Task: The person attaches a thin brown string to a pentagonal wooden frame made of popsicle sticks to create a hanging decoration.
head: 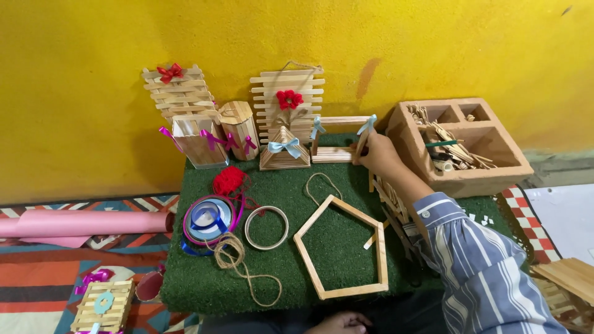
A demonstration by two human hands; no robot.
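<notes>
My right hand (378, 154) reaches to the back of the green turf mat (334, 241) and grips the right side of a wooden stick frame (337, 139) with light blue bows, which stands against the yellow wall. My left hand (341, 323) rests at the bottom edge of the view, fingers curled, holding nothing visible. A house-shaped pentagon frame of sticks (341, 247) lies flat on the mat between the two hands. A loop of twine (320, 185) lies just behind it.
Stick crafts line the wall: a slatted panel (179, 89), two small boxes with pink bows (213, 139), a flower hanging (288, 102), a small pyramid (284, 151). Ribbon rolls (209, 221), red yarn (229, 179), a tape ring (266, 227), jute cord (238, 260). A compartmented box of sticks (461, 145) stands right.
</notes>
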